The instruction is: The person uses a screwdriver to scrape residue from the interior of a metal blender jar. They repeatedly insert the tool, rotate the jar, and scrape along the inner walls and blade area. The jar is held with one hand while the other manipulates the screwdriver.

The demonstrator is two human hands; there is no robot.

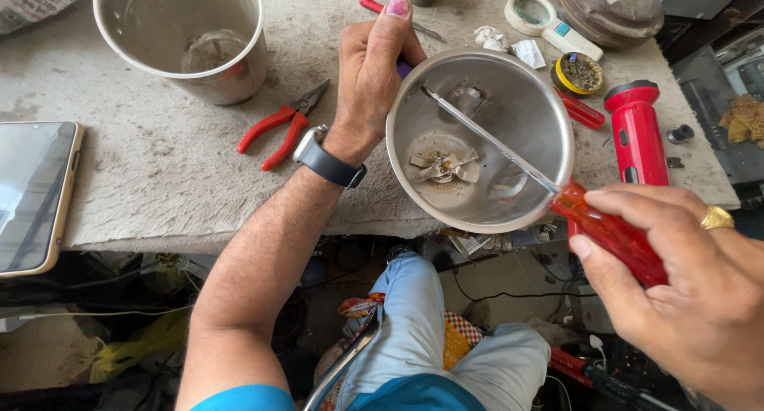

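Right now the right hand (pixel 684 276) is closing its fingers around the red handle of a screwdriver (pixel 557 192), whose long shaft is reaching down into a steel mixer jar (pixel 480 139) with its tip resting against the far inner wall, above the blade (pixel 444 166) at the bottom. The left hand (pixel 370 73) is clamping the jar at its far rim, thumb lying along the outside, so the jar is sitting half over the edge of the worn bench (pixel 151 164), above the person's lap. Because the jar is overhanging that edge, it is likely to tip off if the left hand is easing while the shaft is levering; the tip could also be skidding on the polished wall and jolting the hand toward the blade's edges. Just beside the jar, a red torch (pixel 637 128) is lying where a slipping handle could knock it. Red pliers (pixel 282 124), a second steel jar (pixel 185 33) and a phone (pixel 32 192) are lying farther left. Whether the tip is engaging any fastener is hard to make out, the left fingers behind the jar are hidden, and the right wrist is cut off by the frame.
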